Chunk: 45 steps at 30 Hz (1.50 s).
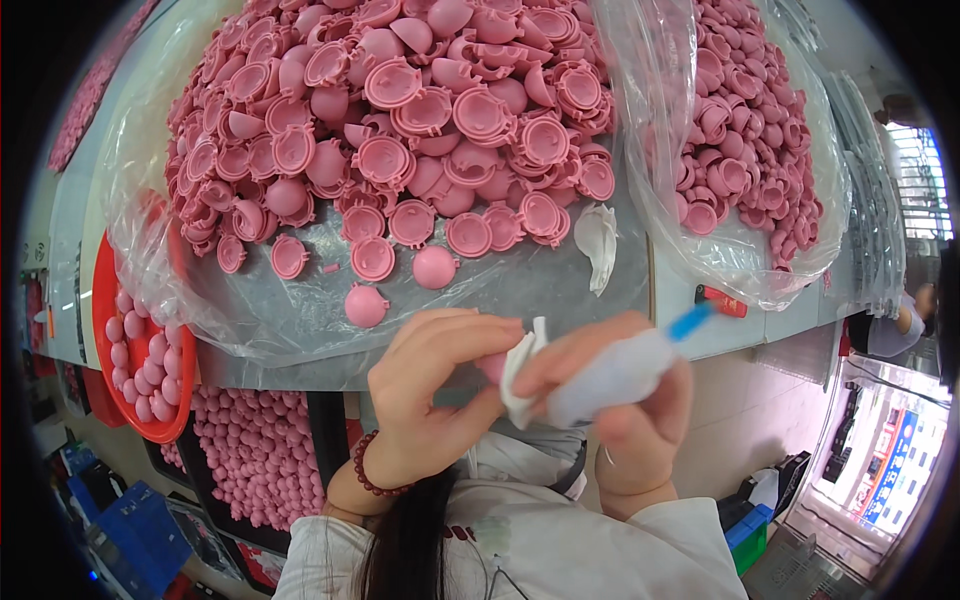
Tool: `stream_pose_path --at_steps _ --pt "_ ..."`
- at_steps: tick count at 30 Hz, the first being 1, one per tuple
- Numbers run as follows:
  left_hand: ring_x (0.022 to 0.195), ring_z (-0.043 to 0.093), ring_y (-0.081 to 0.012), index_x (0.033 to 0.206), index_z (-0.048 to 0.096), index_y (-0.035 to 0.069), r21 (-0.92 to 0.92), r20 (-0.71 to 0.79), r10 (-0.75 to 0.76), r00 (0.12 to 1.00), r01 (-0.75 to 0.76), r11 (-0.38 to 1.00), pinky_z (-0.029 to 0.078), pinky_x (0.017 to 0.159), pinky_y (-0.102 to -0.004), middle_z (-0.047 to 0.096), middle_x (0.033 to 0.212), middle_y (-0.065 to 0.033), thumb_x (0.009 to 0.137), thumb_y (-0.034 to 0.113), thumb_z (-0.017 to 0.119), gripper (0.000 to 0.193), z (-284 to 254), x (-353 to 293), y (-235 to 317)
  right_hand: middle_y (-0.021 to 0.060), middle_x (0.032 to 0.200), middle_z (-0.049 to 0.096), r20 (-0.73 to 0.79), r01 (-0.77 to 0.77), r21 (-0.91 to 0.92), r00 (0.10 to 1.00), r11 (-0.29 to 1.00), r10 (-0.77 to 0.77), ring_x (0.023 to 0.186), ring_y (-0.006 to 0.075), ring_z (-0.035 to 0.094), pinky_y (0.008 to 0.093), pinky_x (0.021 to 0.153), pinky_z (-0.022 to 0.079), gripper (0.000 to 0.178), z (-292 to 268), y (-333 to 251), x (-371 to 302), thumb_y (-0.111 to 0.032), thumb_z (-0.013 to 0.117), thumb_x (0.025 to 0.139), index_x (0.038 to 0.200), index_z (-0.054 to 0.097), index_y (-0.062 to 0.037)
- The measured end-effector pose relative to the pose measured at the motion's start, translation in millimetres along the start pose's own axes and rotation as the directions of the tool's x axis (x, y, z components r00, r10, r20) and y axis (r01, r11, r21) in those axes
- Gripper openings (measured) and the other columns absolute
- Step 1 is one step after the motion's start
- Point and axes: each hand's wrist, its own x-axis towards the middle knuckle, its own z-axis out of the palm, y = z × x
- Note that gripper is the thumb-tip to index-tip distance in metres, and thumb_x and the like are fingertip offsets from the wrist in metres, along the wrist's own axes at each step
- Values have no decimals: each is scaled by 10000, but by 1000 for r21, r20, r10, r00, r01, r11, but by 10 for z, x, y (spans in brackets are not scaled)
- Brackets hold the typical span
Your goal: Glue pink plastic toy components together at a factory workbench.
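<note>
My left hand (425, 390), with a dark red bead bracelet at the wrist, is closed on a small pink plastic piece (490, 367), mostly hidden by the fingers. Against that piece lies a white cloth (519, 378), pinched by the fingertips of my right hand (650, 425). The same right hand also grips a translucent white squeeze bottle (615, 380) with a blue tip, smeared by motion and pointing up and right. Just beyond my hands, a pink half-ball shell (367, 305) and another shell (435, 267) rest on the grey table surface (600, 305).
A large heap of pink shells (420, 110) spreads over clear plastic at the far side. More fill a plastic bag (740, 140) to the right. A red basket (108, 290) with pink balls and a dark crate (215, 480) of pink pieces stand left. Another crumpled cloth (597, 240) lies beyond.
</note>
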Motion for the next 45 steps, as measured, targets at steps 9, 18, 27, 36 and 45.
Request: stream_pose_path --at_steps 9,18,27,36,45 --pt "812 564 -199 862 565 -8 -226 -61 -131 990 114 967 445 712 -282 595 889 -122 553 -60 678 333 -14 -14 46 157 790 582 -94 -225 -279 974 934 207 636 154 563 214 499 424 340 -146 -16 96 -277 502 798 895 479 48" --pt "897 544 -232 949 432 -24 360 -450 325 832 -164 918 438 768 -307 536 996 -200 706 3 603 298 -698 -55 118 244 852 566 -132 -11 -259 991 966 -25 582 192 581 185 398 410 332 -312 28 68 -231 397 853 944 446 84" --pt "885 540 -176 995 524 4 581 -780 80 620 671 460 430 768 -274 545 1032 -101 747 74 584 265 -1683 -143 41 205 821 579 -122 -35 -297 992 954 -2 553 166 560 185 394 389 366 -453 46 54 -249 440 848 995 451 86" --pt "775 532 -251 871 588 50 716 -214 -32 976 179 675 425 687 -307 573 848 -91 564 131 719 343 -505 77 181 163 762 596 -197 -81 -253 980 964 31 533 124 549 170 424 385 397 -330 4 -29 -289 525 785 965 490 63" --pt "777 510 -159 957 540 -28 -24 -318 -99 943 97 995 415 691 -273 488 945 -114 697 147 657 335 -328 -19 211 35 538 430 -181 59 -83 981 995 -73 410 67 376 178 355 245 524 -360 104 -92 -351 515 796 1082 366 61"
